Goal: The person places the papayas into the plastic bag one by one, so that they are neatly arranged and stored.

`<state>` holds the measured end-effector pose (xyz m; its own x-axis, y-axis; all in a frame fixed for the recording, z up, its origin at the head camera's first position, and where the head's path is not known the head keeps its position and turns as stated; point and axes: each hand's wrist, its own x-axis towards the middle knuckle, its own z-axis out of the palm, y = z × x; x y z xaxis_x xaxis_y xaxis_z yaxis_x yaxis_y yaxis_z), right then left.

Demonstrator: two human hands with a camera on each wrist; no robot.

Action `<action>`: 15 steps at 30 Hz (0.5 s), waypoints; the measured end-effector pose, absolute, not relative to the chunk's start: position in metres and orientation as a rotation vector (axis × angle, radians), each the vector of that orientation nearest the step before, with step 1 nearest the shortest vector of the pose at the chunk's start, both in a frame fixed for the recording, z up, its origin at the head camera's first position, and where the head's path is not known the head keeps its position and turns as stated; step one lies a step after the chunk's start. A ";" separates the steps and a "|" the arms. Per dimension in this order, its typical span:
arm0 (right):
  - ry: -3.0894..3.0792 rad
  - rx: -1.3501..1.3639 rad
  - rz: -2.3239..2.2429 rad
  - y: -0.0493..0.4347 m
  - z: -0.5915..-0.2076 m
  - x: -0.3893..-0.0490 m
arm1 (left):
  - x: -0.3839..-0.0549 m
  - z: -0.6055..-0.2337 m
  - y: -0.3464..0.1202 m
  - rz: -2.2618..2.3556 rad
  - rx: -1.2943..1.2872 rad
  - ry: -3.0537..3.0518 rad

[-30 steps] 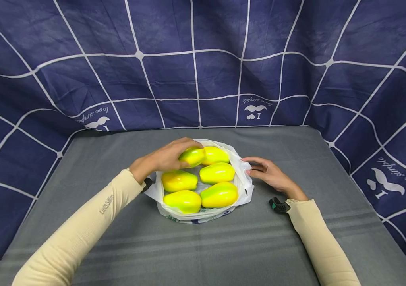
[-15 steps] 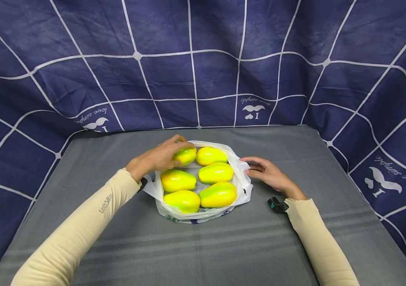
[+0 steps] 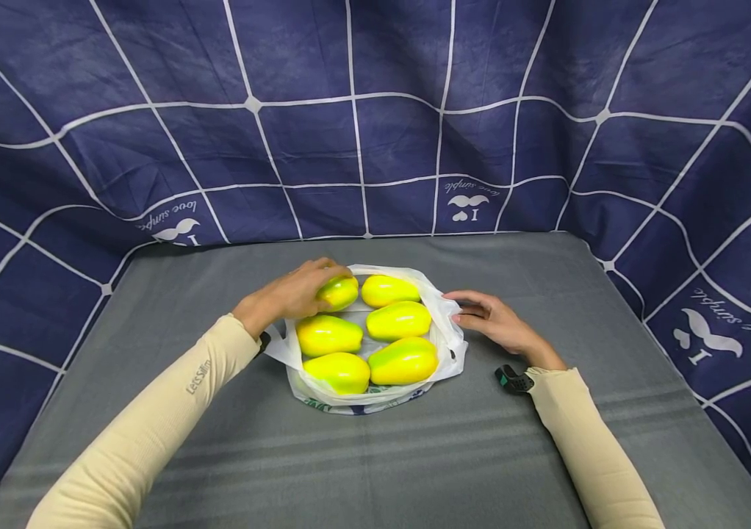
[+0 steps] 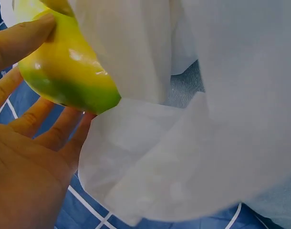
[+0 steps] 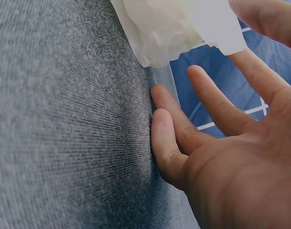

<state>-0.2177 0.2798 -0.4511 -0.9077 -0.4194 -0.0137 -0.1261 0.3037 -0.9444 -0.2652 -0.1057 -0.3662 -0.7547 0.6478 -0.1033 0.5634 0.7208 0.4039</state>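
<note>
My left hand (image 3: 296, 292) grips a glossy yellow-green papaya (image 3: 338, 294) at the far left corner of an open white plastic bag (image 3: 444, 323). In the left wrist view the thumb lies over this papaya (image 4: 71, 71), and the fingers spread beneath it. Several more papayas lie inside the bag in two columns, among them one at the far right (image 3: 390, 291) and one at the near left (image 3: 338, 373). At the bag's right side, my right hand (image 3: 497, 321) pinches the rim between thumb and index finger. Its other fingers extend by the grey cloth in the right wrist view.
The bag stands on a grey cloth-covered table (image 3: 375, 470). A blue curtain (image 3: 402, 139) with white grid lines hangs behind the table and along both sides. A dark wristband (image 3: 514, 380) is on the right wrist.
My left hand has moved left with the papaya, parting it from the one at the far right. It also sits slightly lower. The right hand keeps its place at the bag's rim.
</note>
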 end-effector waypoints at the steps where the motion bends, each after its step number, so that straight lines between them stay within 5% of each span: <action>1: 2.315 -0.498 -1.641 0.280 -0.451 -0.218 | -0.265 -0.367 -0.106 0.515 0.964 2.689; 15: 2.334 -0.501 -1.607 0.277 -0.451 -0.220 | -0.264 -0.371 -0.104 0.422 0.956 2.694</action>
